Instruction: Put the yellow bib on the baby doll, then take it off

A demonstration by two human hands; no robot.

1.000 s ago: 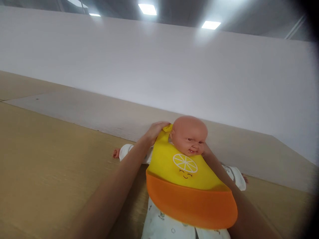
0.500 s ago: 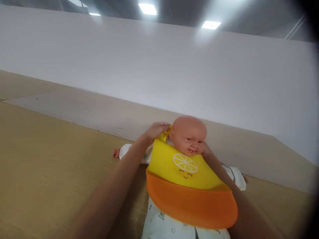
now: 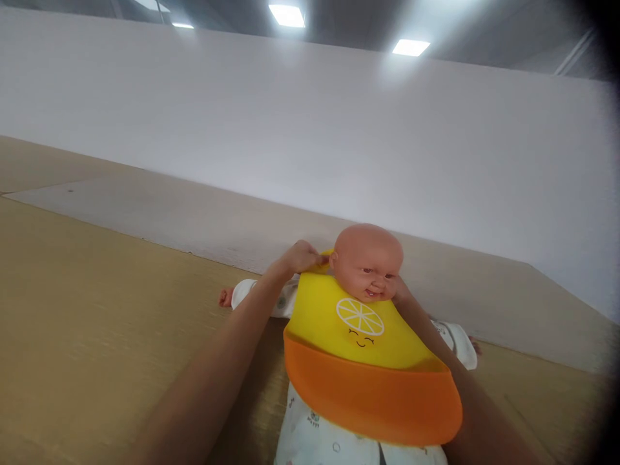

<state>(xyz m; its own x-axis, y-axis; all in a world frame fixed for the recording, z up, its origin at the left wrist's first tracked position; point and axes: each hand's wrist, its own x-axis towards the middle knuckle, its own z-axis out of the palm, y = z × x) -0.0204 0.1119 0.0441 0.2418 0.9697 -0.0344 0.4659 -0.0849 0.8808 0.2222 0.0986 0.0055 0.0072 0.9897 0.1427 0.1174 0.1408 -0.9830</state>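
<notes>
A bald baby doll [image 3: 365,255] in white printed clothes lies face up, its arms spread to both sides. Over its chest lies a yellow bib [image 3: 320,303] with a lemon slice and smiling face, and an orange catch pocket [image 3: 372,394] along the bottom. Beside the doll's head, my left hand [image 3: 305,256] is closed on the bib's yellow neck strap [image 3: 328,253]. My right hand [image 3: 400,290] reaches behind the other side of the doll's neck; its fingers are hidden by the head.
A tan surface [image 3: 97,310] lies under the doll, with a greyish panel [image 3: 159,206] beyond it. Behind stands a plain white wall [image 3: 290,123]. Bright ceiling lights [image 3: 287,15] show at the top.
My left hand's fingers have curled down over the bib's neck strap, and less of the strap shows. The doll, the bib body and my right arm stay nearly the same.
</notes>
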